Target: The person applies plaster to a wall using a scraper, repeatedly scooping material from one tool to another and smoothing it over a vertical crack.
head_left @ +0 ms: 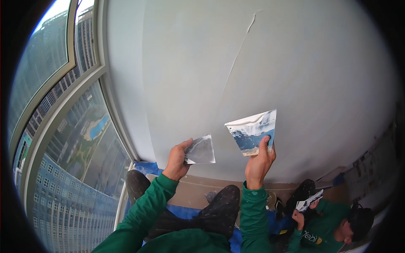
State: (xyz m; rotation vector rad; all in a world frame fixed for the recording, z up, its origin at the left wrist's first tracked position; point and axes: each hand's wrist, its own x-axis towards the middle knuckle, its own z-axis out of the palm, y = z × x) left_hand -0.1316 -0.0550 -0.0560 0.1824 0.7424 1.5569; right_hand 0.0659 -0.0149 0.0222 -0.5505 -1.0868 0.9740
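Observation:
My left hand (175,162) is closed around a small putty knife, its flat grey metal blade (203,151) pointing to the right. In my right hand (258,168), thumb pressed on its face, is a wider putty knife (252,135) with a flared blade. White putty lies thick along that blade's upper edge and smears over its face. Both tools are held up apart from each other, in front of a pale grey wall (185,76). A thin raised line of white putty (241,44) slants down the wall above my right hand. My fingers hide the handles.
Tall windows (90,139) at left overlook buildings far below. Blue sheeting (145,167) and a brown strip (190,185) run along the wall's base around my knees. At lower right, a co-worker in a green top (327,223) holds a putty-smeared flat tool (309,201).

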